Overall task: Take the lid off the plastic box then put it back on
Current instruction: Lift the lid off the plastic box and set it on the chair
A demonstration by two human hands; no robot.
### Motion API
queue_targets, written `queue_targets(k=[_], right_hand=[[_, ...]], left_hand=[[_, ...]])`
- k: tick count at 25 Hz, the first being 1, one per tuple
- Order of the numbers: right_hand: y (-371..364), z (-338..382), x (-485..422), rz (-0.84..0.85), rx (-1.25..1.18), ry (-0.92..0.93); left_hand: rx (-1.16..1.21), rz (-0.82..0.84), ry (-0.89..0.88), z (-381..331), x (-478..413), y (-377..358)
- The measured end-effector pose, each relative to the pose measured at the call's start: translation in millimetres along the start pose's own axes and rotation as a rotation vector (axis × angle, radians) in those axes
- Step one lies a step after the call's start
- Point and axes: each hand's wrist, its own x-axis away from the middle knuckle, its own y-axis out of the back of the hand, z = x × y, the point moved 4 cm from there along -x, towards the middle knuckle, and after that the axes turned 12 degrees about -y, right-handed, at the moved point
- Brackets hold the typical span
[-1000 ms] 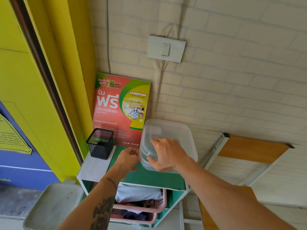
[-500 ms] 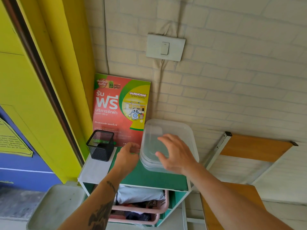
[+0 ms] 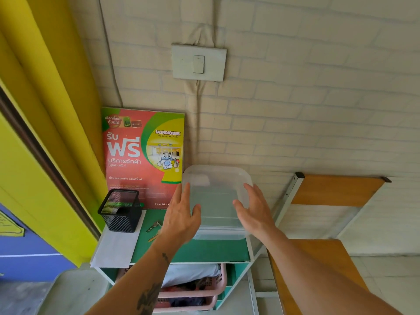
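Observation:
A clear plastic box [image 3: 218,234] with its clear lid [image 3: 216,189] on top sits at the right end of a green shelf top [image 3: 193,251], against the brick wall. My left hand [image 3: 181,214] is at the box's left side, fingers spread and straight. My right hand [image 3: 252,210] is at the box's right side, fingers apart too. Both hands flank the lid and nothing is gripped in either. I cannot tell whether the palms touch the box.
A black mesh pen cup [image 3: 120,210] stands at the left on a white sheet [image 3: 118,246]. A red laundry poster [image 3: 143,155] leans on the wall. Small metal bits [image 3: 153,227] lie beside my left hand. Pink baskets [image 3: 195,289] sit below. Folded wooden tables [image 3: 336,189] stand at the right.
My left hand rose from the box's left edge and opened flat. My right hand slid from the lid's top to the box's right side. The view moved closer.

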Motion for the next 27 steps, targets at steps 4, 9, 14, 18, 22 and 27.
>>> queue_targets(k=[4, 9, 14, 18, 22, 27], right_hand=[[3, 4, 4, -0.012, -0.005, 0.013], [10, 9, 6, -0.062, -0.030, 0.005], [18, 16, 2, -0.055, -0.088, -0.013], [26, 21, 4, -0.094, -0.090, 0.034], [40, 14, 12, -0.137, -0.071, 0.077], [75, -24, 32, -0.286, -0.072, 0.050]], left_hand=[[0.000, -0.033, 0.001, -5, 1, 2], [0.067, -0.073, 0.040, -14, 1, 6], [0.067, -0.114, 0.080, -23, -5, 15], [0.067, -0.113, 0.046, -29, -2, 18], [0.025, -0.139, -0.050, -50, -1, 22], [-0.025, -0.135, -0.178, -99, -2, 0]])
